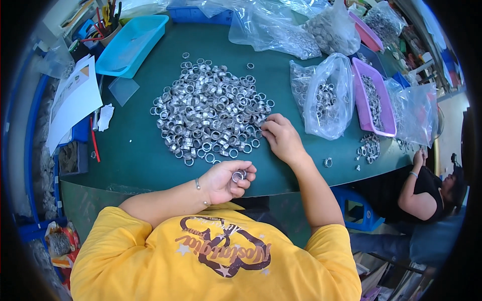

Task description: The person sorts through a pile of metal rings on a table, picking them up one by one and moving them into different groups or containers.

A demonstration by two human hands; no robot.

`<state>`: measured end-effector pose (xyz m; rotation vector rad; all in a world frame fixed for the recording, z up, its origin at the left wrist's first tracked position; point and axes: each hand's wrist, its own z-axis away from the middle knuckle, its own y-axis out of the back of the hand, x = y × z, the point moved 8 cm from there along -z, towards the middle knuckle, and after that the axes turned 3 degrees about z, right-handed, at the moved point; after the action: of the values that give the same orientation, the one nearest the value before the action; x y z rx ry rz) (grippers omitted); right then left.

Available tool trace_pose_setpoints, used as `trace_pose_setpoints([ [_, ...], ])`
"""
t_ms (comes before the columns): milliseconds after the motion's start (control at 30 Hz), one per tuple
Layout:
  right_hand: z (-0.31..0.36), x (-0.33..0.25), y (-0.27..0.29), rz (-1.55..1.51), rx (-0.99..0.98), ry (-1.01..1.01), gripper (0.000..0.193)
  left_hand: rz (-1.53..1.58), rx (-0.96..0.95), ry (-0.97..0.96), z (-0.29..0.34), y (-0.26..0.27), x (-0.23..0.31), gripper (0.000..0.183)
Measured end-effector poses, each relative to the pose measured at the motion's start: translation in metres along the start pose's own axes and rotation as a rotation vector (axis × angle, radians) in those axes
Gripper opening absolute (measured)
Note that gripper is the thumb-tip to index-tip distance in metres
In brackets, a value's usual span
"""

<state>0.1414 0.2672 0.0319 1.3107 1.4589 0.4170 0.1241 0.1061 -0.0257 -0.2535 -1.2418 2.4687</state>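
Note:
A broad heap of silver metal rings (211, 105) lies on the green table. My left hand (226, 181) is turned palm up at the table's near edge, its fingers curled round a few metal rings (239, 176). At the right side of the heap, my right hand (282, 138) has its fingertips pressed together against the outermost rings. What those fingertips pinch, if anything, is hidden by the hand.
A clear bag of rings (329, 95) and a pink tray (360, 95) of metal parts stand to the right. A turquoise tray (131, 46) is at far left, beside white papers (78, 103). Another person (419, 193) sits at the right, near a blue stool (356, 210).

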Motion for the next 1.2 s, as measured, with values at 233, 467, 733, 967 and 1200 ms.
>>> trace_pose_setpoints([
  [233, 0.021, 0.008, 0.016, -0.324, -0.012, -0.275, 0.005, -0.024, 0.037, -0.032, 0.010, 0.008, 0.005, 0.023],
  [467, 0.012, -0.045, 0.012, -0.376, -0.060, -0.004, 0.015, 0.027, -0.006, 0.036, 0.009, 0.000, 0.002, 0.032],
  [733, -0.012, -0.009, -0.011, 0.155, -0.014, -0.199, 0.019, 0.021, -0.039, 0.044, 0.013, 0.011, 0.004, 0.016],
  [967, 0.025, 0.015, 0.006, -0.536, -0.041, -0.565, 0.014, -0.028, -0.040, 0.028, 0.012, 0.007, 0.009, 0.030],
  [1200, -0.009, -0.013, 0.013, -0.049, 0.105, -0.201, 0.018, 0.016, -0.104, 0.095, 0.000, 0.014, 0.001, 0.029],
])
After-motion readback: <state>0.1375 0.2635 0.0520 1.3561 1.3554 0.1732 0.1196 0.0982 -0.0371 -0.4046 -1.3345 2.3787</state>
